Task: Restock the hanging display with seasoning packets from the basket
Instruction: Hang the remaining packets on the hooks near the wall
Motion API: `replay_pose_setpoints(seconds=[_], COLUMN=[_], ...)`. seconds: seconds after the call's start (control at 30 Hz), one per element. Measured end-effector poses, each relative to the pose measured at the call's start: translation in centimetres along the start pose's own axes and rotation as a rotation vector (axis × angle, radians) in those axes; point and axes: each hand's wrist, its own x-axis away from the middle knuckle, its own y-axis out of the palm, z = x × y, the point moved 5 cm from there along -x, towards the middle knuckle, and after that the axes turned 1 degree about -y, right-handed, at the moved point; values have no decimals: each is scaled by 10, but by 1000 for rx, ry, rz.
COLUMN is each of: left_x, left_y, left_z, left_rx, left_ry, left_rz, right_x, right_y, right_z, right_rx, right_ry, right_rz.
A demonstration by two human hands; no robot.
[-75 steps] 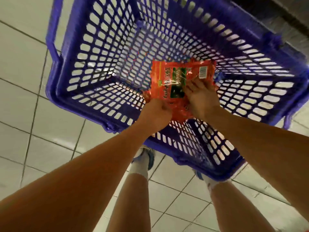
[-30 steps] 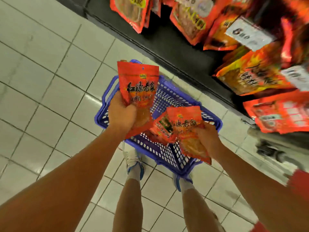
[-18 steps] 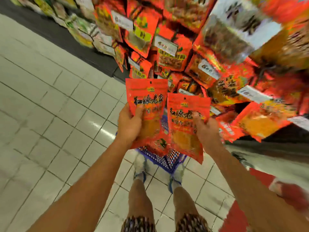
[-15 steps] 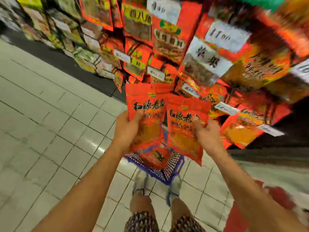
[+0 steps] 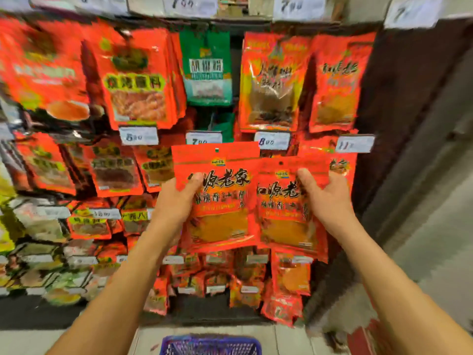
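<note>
Red hanging display (image 5: 143,80) fills upper frame | grey wall (image 5: 419,155) bounds right edge | blue basket (image 5: 210,345) bottom centre | left packet (image 5: 217,198) gripped by left hand (image 5: 176,201) | right packet (image 5: 284,208) overlapped, gripped by right hand (image 5: 325,198), centre frame

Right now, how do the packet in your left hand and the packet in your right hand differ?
The left packet is held higher than the right packet. The left packet lies in front, its edge overlapping the right packet. The left hand grips its packet on the left side, while the right hand grips the other on the right side. Both are red, carry the same printed design, have a hang hole at the top and stand upright.
</note>
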Motion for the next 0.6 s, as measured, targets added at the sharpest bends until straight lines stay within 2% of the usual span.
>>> replay_pose_setpoints(seconds=[0.13, 0.33, 0.47, 0.6], left_x=[-14, -39, -57, -72], left_y=[45, 99, 146, 189], left_z=[53, 98, 121, 139], left_rx=[22, 107, 142, 201], left_ry=[94, 169, 192, 198], left_rz=[-150, -153, -188, -234], right_x=[-40, -107, -153, -188], right_y=[-62, -127, -151, -147], right_z=[-28, -44, -37, -28], right_rx=[21, -32, -202, -325], right_ry=[-42, -94, -25, 8], right_rz=[40, 120, 221, 226])
